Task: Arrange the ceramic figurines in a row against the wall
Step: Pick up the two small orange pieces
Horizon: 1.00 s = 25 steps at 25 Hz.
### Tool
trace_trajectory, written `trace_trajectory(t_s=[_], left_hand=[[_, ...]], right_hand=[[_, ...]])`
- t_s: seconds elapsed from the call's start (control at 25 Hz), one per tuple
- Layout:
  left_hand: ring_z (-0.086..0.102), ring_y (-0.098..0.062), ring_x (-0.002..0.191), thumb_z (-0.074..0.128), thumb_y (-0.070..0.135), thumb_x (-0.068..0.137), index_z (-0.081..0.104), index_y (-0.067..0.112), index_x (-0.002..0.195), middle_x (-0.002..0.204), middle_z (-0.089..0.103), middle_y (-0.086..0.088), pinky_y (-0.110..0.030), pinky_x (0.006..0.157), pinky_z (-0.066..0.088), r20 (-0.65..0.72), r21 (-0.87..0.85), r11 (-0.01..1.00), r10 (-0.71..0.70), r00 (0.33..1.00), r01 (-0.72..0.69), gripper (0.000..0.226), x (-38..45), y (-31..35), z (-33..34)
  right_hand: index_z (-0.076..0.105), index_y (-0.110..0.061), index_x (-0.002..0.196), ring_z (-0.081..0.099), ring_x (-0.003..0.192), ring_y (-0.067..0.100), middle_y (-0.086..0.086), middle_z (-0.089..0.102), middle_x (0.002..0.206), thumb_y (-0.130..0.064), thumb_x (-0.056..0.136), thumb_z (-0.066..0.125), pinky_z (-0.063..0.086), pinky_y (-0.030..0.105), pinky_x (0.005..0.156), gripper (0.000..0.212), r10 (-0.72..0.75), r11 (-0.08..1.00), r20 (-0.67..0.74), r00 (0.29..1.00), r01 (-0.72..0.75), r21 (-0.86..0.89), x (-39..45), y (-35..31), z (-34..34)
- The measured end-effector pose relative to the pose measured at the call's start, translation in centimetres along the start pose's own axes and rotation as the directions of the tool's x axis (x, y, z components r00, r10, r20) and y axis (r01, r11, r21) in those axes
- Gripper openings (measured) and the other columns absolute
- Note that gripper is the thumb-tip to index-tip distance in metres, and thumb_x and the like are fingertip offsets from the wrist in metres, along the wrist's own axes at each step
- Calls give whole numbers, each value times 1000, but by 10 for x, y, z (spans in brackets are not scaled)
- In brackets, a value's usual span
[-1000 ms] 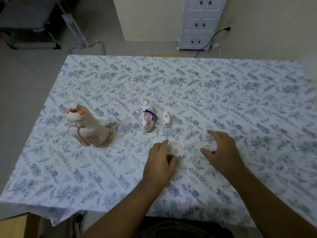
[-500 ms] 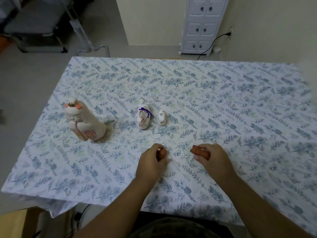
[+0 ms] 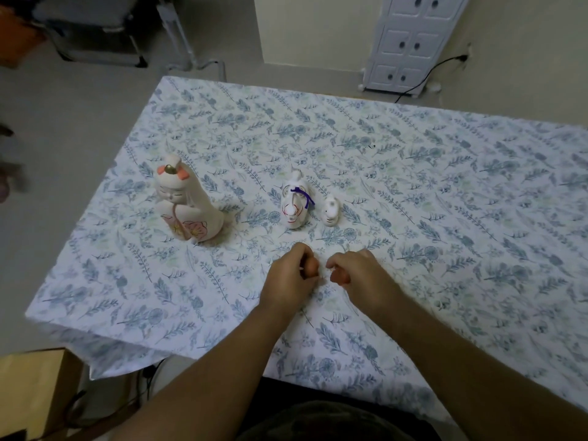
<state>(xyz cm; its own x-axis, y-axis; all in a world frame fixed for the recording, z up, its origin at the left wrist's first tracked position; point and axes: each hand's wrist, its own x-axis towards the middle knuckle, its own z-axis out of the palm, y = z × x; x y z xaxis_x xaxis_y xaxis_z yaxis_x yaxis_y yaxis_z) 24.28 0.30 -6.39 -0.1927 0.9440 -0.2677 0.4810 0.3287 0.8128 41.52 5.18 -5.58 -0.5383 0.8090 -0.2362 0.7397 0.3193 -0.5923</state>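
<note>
Pale walls and a grey floor frame the scene, with a counter [image 3: 445,173] under a white cloth printed in blue leaves filling most of the view. Off to the far left, beyond the counter's edge, a dark metal chair frame [image 3: 95,43] stands on the floor.

On the left part of the counter stands the largest figurine, a tall white cat [image 3: 186,205] with orange ears, a gold dot on its head and a pink flower painted low on its body; it is upright and well apart from the others. Further right, near the middle, a medium white figurine [image 3: 295,203] with red markings and a purple cord sits just beside a small white figurine [image 3: 331,212]; whether the two touch is hard to say.

Nearer the person, the left hand [image 3: 291,278] is curled shut around a small brown figurine [image 3: 311,266], only part of which shows past the fingers. Just to its right, the right hand [image 3: 362,275] is closed on a second small reddish-brown piece [image 3: 339,277], mostly hidden under the knuckles. Both hands are low over the cloth and close together, not quite touching.

Against the far wall stands a white cabinet [image 3: 410,39] with dark knobs, and a black cable [image 3: 429,74] runs from it to the wall on the right.
</note>
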Motion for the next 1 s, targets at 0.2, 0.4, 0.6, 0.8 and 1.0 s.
trace_trajectory(t_s=[0.2,0.4,0.6,0.8,1.0], left_hand=[[62,-22,77,83,6,72,58,20,86,79,66,0,-44,71,56,25,64,998,3,1000,-5,33,0,-6,1],[61,-19,84,77,6,75,67,15,90,88,68,0,-39,75,52,27,157,987,26,999,-30,20,0,-7,3],[64,-22,82,77,3,73,67,10,88,86,71,-6,-37,71,54,40,160,987,-14,999,7,19,1,-3,4],[60,-24,74,68,-5,71,63,3,82,79,68,-12,-30,63,44,1,141,990,9,1000,-9,15,-2,-3,9],[52,-16,71,62,-7,67,57,5,81,78,61,-10,-35,63,45,17,82,996,24,1000,-25,19,-7,-5,9]], right_hand=[[65,-16,107,65,85,19,-1,68,87,-5,70,89,56,33,80,45,164,957,-26,986,-152,246,-4,0,8],[68,-14,94,65,82,18,1,70,86,1,79,78,49,16,71,23,203,954,-101,974,-174,244,-10,2,17],[69,-12,98,67,87,20,4,71,91,4,81,75,56,35,80,24,181,963,-45,983,-167,210,-7,4,12],[69,-13,97,65,87,19,1,68,91,6,79,74,55,33,81,26,187,968,-62,980,-173,182,-5,3,15],[65,-15,122,61,110,20,4,65,115,-1,80,78,46,26,90,47,205,968,13,979,-204,145,-5,1,12]])
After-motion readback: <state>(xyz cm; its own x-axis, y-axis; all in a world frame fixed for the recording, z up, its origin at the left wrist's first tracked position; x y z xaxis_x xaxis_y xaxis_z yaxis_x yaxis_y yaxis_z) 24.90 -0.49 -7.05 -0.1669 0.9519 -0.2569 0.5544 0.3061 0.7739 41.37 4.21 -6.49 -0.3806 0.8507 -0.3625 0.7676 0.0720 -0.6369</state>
